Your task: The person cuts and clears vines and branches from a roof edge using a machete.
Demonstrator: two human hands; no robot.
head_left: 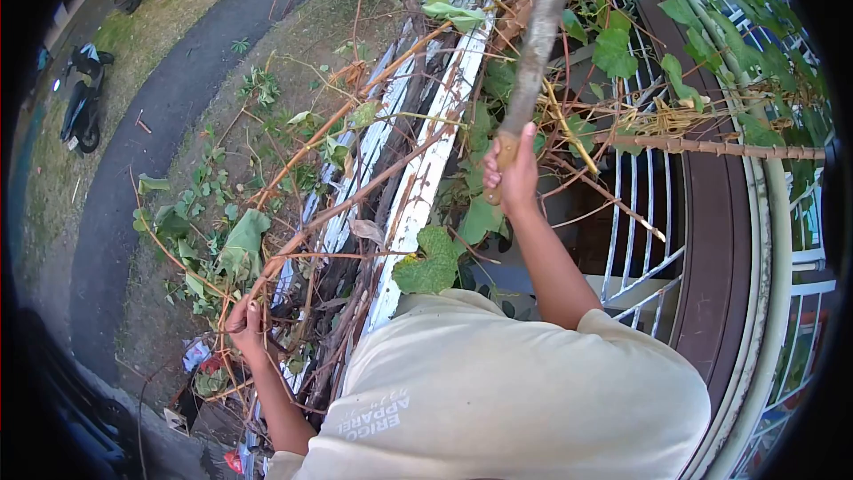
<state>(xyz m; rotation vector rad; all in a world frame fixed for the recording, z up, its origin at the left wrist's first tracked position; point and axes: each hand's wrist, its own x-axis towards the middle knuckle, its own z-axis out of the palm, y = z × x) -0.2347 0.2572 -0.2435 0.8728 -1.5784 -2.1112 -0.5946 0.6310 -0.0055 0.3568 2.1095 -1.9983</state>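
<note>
Seen from above, the person in a cream T-shirt [498,391] works at a tangle of vines along a white railing [426,178]. The right hand [511,173], at the centre of the frame, is closed in a fist around the wooden handle of a long blade [538,44] that rises to the upper edge of the picture. The left hand [244,324], at lower left, is clenched around a bundle of thin brown vine stems [342,209] that run diagonally up toward the railing. Green leaves [431,262] hang among the stems. A curved metal gate [711,240] fills the right side. At upper left a motorbike [82,98] stands on grass beside a dark paved path [160,124].
</note>
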